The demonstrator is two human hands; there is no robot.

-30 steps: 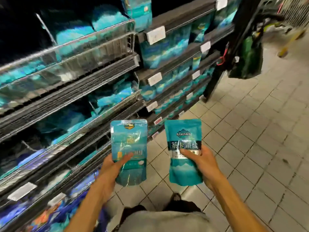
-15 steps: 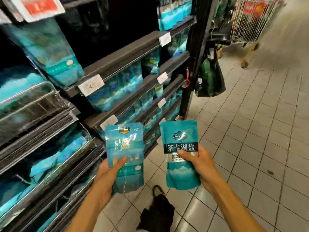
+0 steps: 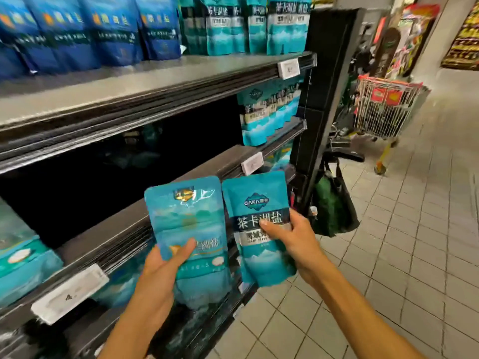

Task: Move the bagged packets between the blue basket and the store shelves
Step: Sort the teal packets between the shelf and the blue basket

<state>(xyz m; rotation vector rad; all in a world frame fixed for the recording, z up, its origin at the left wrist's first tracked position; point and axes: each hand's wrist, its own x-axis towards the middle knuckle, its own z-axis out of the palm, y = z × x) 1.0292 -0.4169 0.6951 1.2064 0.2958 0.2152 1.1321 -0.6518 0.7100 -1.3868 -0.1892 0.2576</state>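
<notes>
- Your left hand (image 3: 158, 270) has its grip closed on a glossy teal packet (image 3: 189, 229), thumb across the front.
- Your right hand (image 3: 293, 237) pinches a second teal packet (image 3: 259, 211) with a dark band, thumb on the label.
- Both packets stand upright, edges touching, in front of the shelves (image 3: 155, 81).
- Teal packets (image 3: 267, 115) and blue bags (image 3: 103, 29) stand on the shelves.
- A wire trolley (image 3: 383, 110) stands on the tiled floor (image 3: 388, 255), well apart.
</notes>
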